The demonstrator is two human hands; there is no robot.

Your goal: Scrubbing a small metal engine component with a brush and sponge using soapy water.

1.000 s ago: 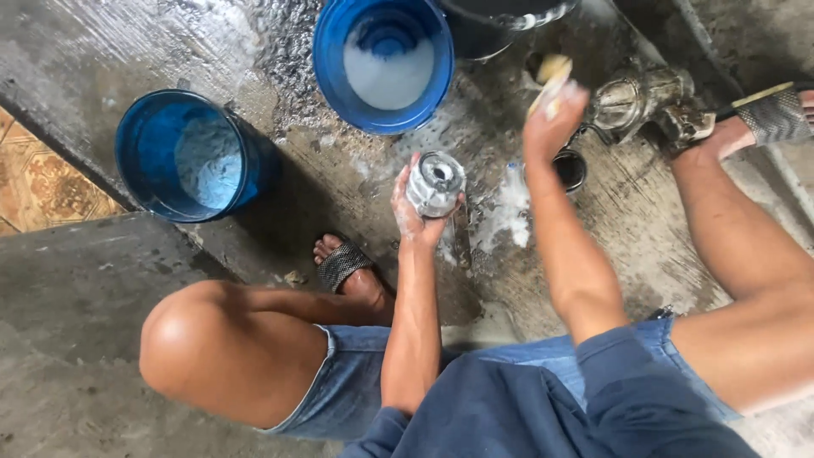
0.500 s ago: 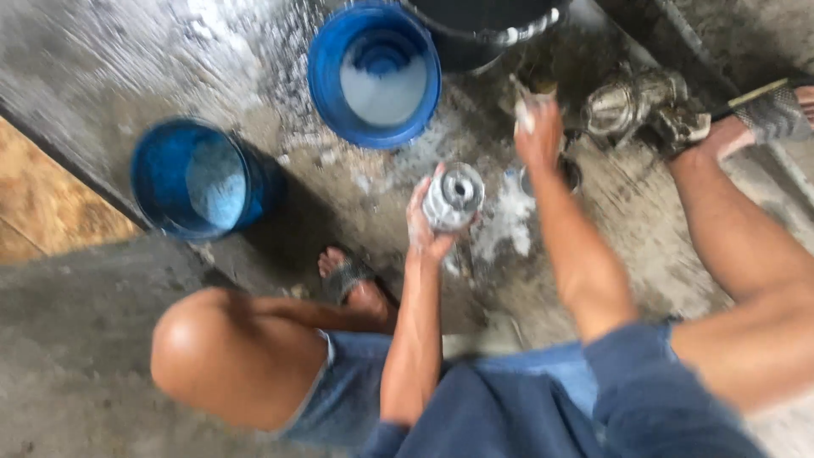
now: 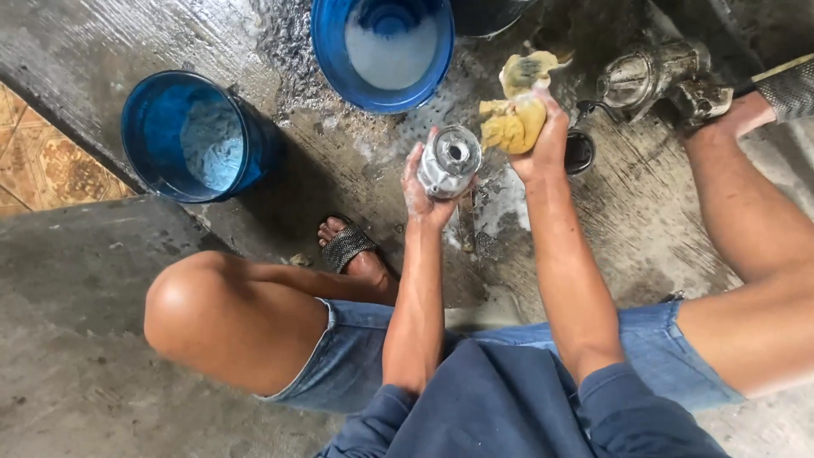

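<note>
Head view, left hand: the left hand (image 3: 426,193) had its fingers (image 3: 413,166) clamped round a shiny metal part (image 3: 449,161), held above the wet concrete floor (image 3: 627,220).
Right hand: the right hand (image 3: 543,140) had its fingers closed on a yellow sponge (image 3: 513,114), just right of the metal part.
Far side: a blue bucket (image 3: 381,51) of soapy water.
Left: a second blue bucket (image 3: 191,136).
Far right: metal pieces (image 3: 666,76) lying on the floor.

**Scrubbing on the wet concrete floor**

At frame centre, the left hand (image 3: 424,191) grips a shiny round metal part (image 3: 449,161). Just right, the right hand (image 3: 543,140) clutches a soggy yellow sponge (image 3: 513,123). Two blue plastic buckets (image 3: 381,51) of soapy water sit upper left.
</note>
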